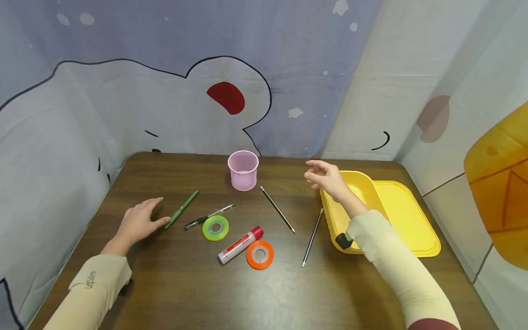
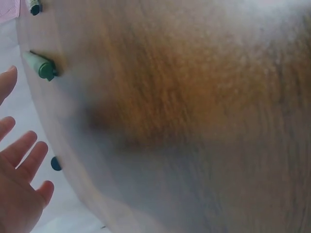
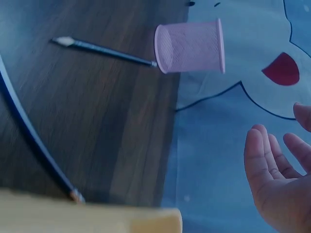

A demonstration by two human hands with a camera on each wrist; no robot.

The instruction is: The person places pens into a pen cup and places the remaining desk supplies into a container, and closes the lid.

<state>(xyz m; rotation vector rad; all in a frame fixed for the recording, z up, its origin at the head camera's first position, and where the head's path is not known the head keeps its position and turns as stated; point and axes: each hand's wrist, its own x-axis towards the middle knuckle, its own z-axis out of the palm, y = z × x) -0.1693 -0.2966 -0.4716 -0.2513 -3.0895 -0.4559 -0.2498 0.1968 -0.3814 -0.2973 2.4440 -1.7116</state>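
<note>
My left hand (image 1: 138, 223) reaches over the left side of the table with fingers spread, its thumb tip right at a green pen (image 1: 181, 210). In the left wrist view the pen's green end (image 2: 46, 70) shows beyond the loose fingers. My right hand (image 1: 327, 179), fingers loosely bent and holding nothing, hovers over the back left corner of a yellow box (image 1: 363, 183). A pink mesh cup (image 1: 243, 178) stands upright at the back middle. Beside the green pen lies a black-and-clear pen (image 1: 210, 216). Two pencils, one (image 1: 278, 211) behind the other (image 1: 312, 238), lie left of the box.
A green tape roll (image 1: 215, 228), a glue stick (image 1: 240, 245) with a red cap and an orange tape roll (image 1: 260, 266) lie mid-table. A yellow lid (image 1: 412, 220) lies flat right of the box. A printed curtain (image 1: 165, 110) hangs behind the table.
</note>
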